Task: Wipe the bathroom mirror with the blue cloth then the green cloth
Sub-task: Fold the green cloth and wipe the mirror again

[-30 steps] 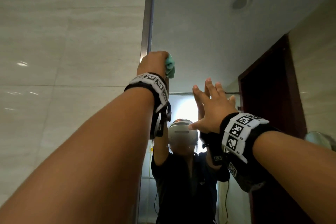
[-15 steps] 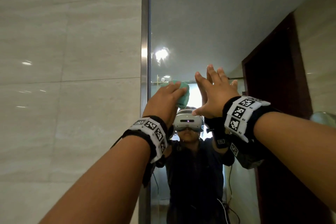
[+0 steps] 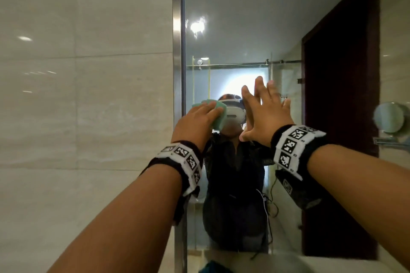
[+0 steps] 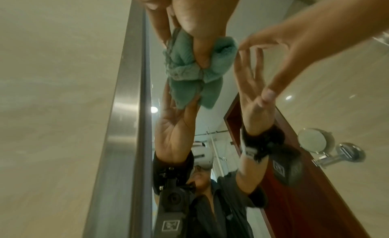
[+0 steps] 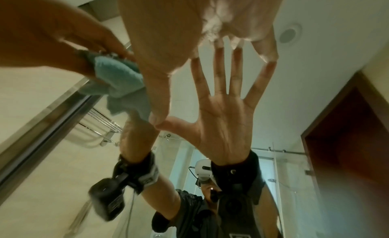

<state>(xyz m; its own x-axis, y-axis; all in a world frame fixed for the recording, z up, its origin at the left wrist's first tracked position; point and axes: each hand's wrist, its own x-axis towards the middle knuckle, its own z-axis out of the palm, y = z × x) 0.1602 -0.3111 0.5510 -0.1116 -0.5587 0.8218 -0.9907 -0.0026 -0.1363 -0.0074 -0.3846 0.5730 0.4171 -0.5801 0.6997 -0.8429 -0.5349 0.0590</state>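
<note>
Since a second ago my left hand point(image 3: 195, 124), gripping the bunched green terry cloth point(image 3: 216, 115), slid down the frameless wall mirror point(image 3: 244, 17), and my open right hand point(image 3: 266, 115), flat on the glass, may leave smears.

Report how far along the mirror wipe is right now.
In hand: the left hand presses the green cloth against the mirror near its left frame, while the right hand braces flat on the glass. Apparently done: the blue-cloth pass, judging only by the green cloth being in use. Left: how much glass remains unwiped cannot be told.
</note>
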